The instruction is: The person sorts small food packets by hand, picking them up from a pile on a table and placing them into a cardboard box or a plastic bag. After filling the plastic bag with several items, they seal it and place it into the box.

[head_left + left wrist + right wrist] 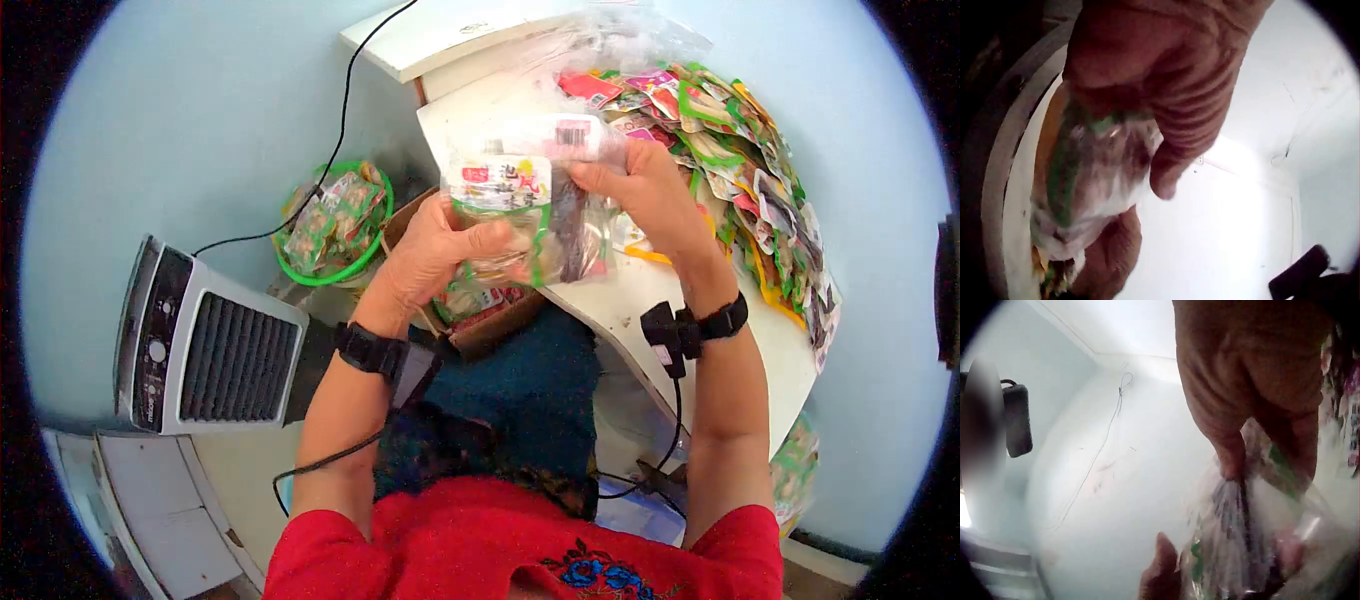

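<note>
Both hands hold a clear plastic bag [590,245] in front of the body, with flat food packets inside that have green edging and a white printed label [500,182]. My left hand [432,250] grips the left side of the bundle, its thumb lying across the front. At the upper right, my right hand [655,195] pinches the gathered plastic between thumb and fingers. From the right wrist view, the crumpled bag [1229,531] bunches below that thumb. The left wrist view has the bag [1116,169] hanging under the left palm.
A large heap of colourful packets [730,140] covers the right side of the white table [610,305]. Loose clear plastic [600,45] lies at the back. On the left stand a green basket [318,280] of packets and an air cooler [240,360]. Below the hands sits a cardboard box [480,342] with packets.
</note>
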`<state>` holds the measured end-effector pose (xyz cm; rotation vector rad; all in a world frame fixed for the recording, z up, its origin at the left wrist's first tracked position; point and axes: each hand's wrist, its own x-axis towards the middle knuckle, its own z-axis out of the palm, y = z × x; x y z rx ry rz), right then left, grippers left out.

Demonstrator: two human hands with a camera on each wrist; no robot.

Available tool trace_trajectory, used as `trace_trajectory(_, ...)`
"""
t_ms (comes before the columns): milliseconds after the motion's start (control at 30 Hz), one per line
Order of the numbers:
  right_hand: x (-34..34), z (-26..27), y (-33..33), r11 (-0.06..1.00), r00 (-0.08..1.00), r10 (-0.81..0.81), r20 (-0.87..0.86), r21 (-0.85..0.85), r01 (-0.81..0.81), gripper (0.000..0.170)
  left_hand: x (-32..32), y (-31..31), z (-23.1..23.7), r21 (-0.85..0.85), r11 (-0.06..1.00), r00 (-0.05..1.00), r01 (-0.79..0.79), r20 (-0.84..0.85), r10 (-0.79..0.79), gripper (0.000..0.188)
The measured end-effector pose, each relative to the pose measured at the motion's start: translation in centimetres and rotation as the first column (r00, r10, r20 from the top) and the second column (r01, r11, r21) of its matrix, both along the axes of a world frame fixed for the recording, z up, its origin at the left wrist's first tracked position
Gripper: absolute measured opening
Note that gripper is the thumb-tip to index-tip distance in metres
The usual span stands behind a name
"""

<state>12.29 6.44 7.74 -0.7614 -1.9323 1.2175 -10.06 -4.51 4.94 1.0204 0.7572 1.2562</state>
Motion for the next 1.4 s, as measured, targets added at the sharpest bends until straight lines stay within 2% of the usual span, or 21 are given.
trace_trajectory(100,-1.6,-0.5,-1.3,0.994,0.997,0.076,-0.009,-0.075,-0.076,0.029,-0.3,-1.6,-0.9,-0.178,0.968,0.977,-0.175,0.095,0.193,0.046)
trace_trajectory(133,-1.7,-0.6,-1.6,0.991,0.993,0.112,0.04,-0.084,-0.109,0.032,-0.6,-2.3,-1.3,-0.206,0.96,0.967,-0.192,0.126,0.221,0.042)
trace_trajectory(233,-2.4,-0.7,-2.1,0.989,0.968,0.053,0.244,-0.149,-0.017,0.036,-1.9,-5.0,-1.7,-0.297,0.929,0.935,-0.221,0.207,0.288,0.039)
trace_trajectory(267,-2.3,-1.6,-1.7,1.0,0.966,0.025,0.256,-0.013,-0.022,0.041,-2.8,-5.7,-2.5,-0.337,0.913,0.922,-0.23,0.225,0.316,0.036)
trace_trajectory(367,-2.3,-2.6,-1.4,0.961,0.943,-0.123,0.31,0.274,0.035,0.046,-5.7,-8.1,-4.7,-0.435,0.832,0.895,-0.344,0.118,0.431,0.038)
trace_trajectory(400,-2.1,-2.9,-1.0,0.951,0.91,-0.093,0.405,0.306,-0.039,0.051,-6.5,-8.6,-5.3,-0.431,0.798,0.873,-0.421,0.045,0.485,0.036)
trace_trajectory(533,-2.2,-4.7,-0.8,0.886,0.835,-0.067,0.546,0.417,-0.201,0.056,-9.0,-8.4,-8.4,-0.425,0.747,0.84,-0.511,-0.063,0.539,0.035)
trace_trajectory(667,-2.3,-6.1,-0.6,0.83,0.719,-0.104,0.687,0.458,-0.318,0.06,-10.4,-5.3,-12.5,-0.451,0.788,0.843,-0.419,0.129,0.522,0.032)
trace_trajectory(833,-3.4,-6.4,-1.0,0.787,0.635,-0.223,0.74,0.521,-0.33,0.06,-10.0,1.3,-18.0,-0.598,0.736,0.779,-0.319,0.277,0.563,0.018)
trace_trajectory(967,-3.9,-6.5,-1.1,0.823,0.654,-0.216,0.725,0.496,-0.278,0.061,-9.4,5.5,-23.1,-0.674,0.728,0.721,-0.125,0.442,0.534,0.022)
trace_trajectory(1000,-4.0,-6.4,-1.0,0.831,0.649,-0.213,0.731,0.485,-0.274,0.063,-8.9,6.8,-23.5,-0.707,0.687,0.744,-0.168,0.366,0.559,0.022)
trace_trajectory(1033,-4.1,-6.4,-1.0,0.831,0.646,-0.212,0.734,0.483,-0.276,0.063,-8.5,8.4,-26.7,-0.533,0.804,0.815,-0.264,0.322,0.481,0.022)
trace_trajectory(1067,-4.1,-6.3,-1.1,0.832,0.641,-0.21,0.738,0.48,-0.279,0.063,-7.6,10.4,-32.5,-0.329,0.887,0.874,-0.324,0.254,0.414,0.022)
trace_trajectory(1167,-4.4,-6.0,-1.1,0.847,0.631,-0.202,0.749,0.458,-0.272,0.064,-6.4,14.8,-38.6,-0.269,0.936,0.918,-0.226,0.263,0.297,0.024)
trace_trajectory(1200,-4.5,-5.9,-1.1,0.854,0.629,-0.199,0.752,0.447,-0.265,0.065,-6.5,14.6,-33.8,-0.483,0.872,0.806,-0.074,0.486,0.337,0.025)
trace_trajectory(1233,-4.6,-5.9,-1.1,0.857,0.628,-0.195,0.753,0.442,-0.265,0.066,-6.4,15.0,-31.0,-0.622,0.771,0.635,0.134,0.651,0.415,0.026)
trace_trajectory(1267,-4.7,-5.8,-1.0,0.86,0.627,-0.193,0.755,0.437,-0.263,0.066,-5.5,17.5,-33.9,-0.643,0.764,0.675,0.051,0.586,0.448,0.025)
trace_trajectory(1400,-4.4,-6.0,-0.7,0.864,0.626,-0.196,0.755,0.435,-0.254,0.069,-3.6,20.4,-35.6,-0.583,0.808,0.623,0.092,0.667,0.41,0.027)
